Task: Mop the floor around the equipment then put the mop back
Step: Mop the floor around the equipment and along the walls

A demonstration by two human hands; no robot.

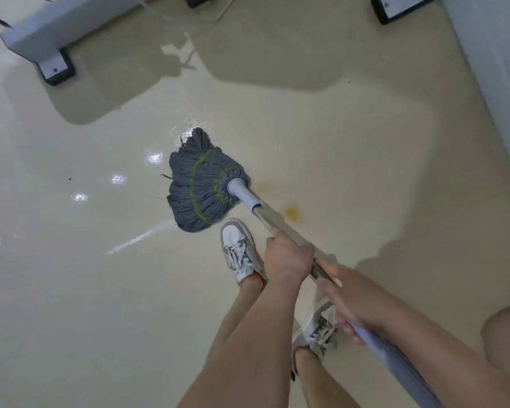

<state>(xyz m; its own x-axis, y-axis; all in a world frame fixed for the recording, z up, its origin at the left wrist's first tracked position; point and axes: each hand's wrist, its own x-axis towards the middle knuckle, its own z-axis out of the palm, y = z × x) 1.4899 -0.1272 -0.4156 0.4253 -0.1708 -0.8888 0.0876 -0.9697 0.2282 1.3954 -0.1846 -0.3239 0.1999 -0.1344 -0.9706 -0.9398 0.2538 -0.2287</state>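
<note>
glossy cream floor, wet sheen. white equipment base far left. grey mop head, green stitching, flat on floor by left shoe. left hand and right hand clenched on mop handle. no legible writing.

My arms are bare, with no sleeves showing, and my lower legs are bare too. I wear white-and-grey lace-up sneakers with loosely tied, patterned laces and rounded pale toecaps
</note>
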